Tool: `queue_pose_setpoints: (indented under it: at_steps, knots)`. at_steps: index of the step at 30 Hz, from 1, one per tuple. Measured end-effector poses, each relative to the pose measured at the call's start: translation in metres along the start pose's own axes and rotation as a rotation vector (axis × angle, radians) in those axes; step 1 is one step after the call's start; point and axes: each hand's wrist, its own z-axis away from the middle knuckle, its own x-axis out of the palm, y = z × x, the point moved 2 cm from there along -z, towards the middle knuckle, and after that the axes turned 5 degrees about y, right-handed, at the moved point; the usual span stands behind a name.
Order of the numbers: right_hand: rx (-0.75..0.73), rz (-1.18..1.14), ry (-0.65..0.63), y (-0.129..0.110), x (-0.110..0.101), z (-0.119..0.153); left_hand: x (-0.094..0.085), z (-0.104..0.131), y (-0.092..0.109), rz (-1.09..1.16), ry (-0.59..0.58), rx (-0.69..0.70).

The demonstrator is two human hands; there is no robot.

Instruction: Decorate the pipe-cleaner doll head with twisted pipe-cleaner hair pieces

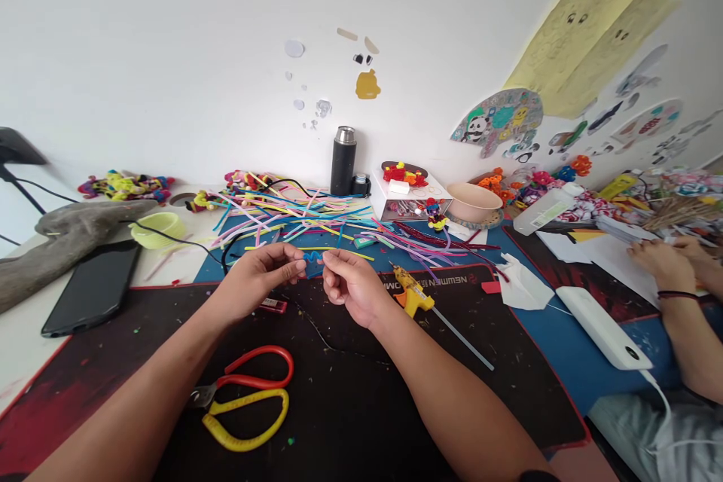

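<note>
A white wall (169,30) is dotted with stickers, and the work surface below it is covered in part by a dark mat (350,407) edged in red. At the far left, a piece of driftwood (96,222) is laid next to a black phone (93,286), which is placed partly over the mat's corner. Beyond the phone, a pale yellow-green bowl (158,232) is seen. Nearer the front, scissors (248,398) with one red and one yellow handle are left lying on the mat, their blades largely hidden by the left forearm.

In the middle, a short, wavy blue pipe cleaner (312,260) is held above the mat's far edge. One end is pinched between the thumb and fingers of the left hand (265,275); the other is gripped by the fingertips of the right hand (355,282), whose remaining fingers are curled. Behind the hands, coloured pipe cleaners (294,215) are heaped, backed by a black flask (343,162).

Right of the hands, a yellow glue gun (415,297) is rested on the mat with a glue stick protruding. Behind it, a white box (407,199) is topped with small figures, and a pinkish bowl (473,199) is set beside it. At the far right, a white power bank (603,327) is placed near a co-worker's hands (658,263).
</note>
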Motion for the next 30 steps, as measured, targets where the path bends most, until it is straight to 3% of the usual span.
queue_pose_setpoints:
  at_steps: [14, 30]
  knots:
    - [0.01, 0.002, 0.008, -0.002, 0.001, 0.0, 0.003, 0.002, 0.007, 0.06, 0.02, 0.027]
    - [0.018, 0.02, -0.024, 0.001, 0.002, 0.003, 0.005, 0.005, 0.002, -0.156, 0.127, 0.142]
